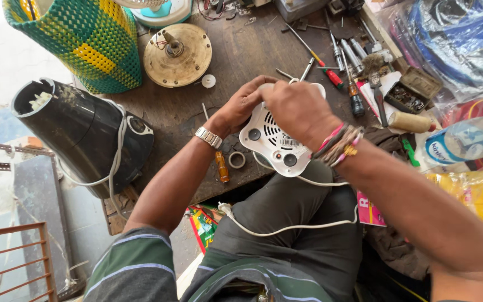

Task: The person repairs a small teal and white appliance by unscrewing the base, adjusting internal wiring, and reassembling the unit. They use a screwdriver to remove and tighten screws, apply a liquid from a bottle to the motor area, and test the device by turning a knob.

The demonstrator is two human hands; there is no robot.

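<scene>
At bench edge, both hands grip white appliance base [275, 140], screwdrivers [331, 75] crowding.

i count my two hands, the left hand [241, 106] and the right hand [294, 106], on one white appliance base [272, 140] with one white cord [286, 226]. one black mixer body [79, 131] sits on the one wooden bench [241, 50]. one green and yellow woven basket [85, 39], one round metal disc [177, 55], one plastic bottle [465, 140], one small ring [236, 160]. several screwdrivers; i cannot tell exactly how many.
</scene>
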